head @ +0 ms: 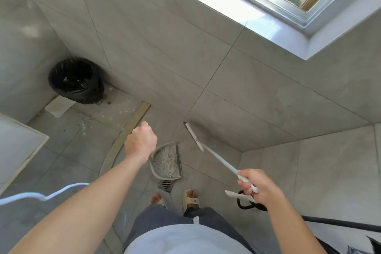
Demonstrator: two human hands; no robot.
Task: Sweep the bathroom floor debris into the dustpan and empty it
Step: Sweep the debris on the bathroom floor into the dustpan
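Holding a full dustpan (167, 162), left hand (140, 140); right hand (258, 185) grips broom (208, 150).

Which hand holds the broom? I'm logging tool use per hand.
The right hand grips the white broom by its handle end. The left hand is the other one: it is curled above the loaded grey dustpan.

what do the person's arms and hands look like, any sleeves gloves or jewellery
Both forearms are bare to the frame's edge, with no sleeves in view and no gloves. The left hand shows no watch or band at the wrist. The right hand seems to have a thin ring on one finger, too small to be sure.
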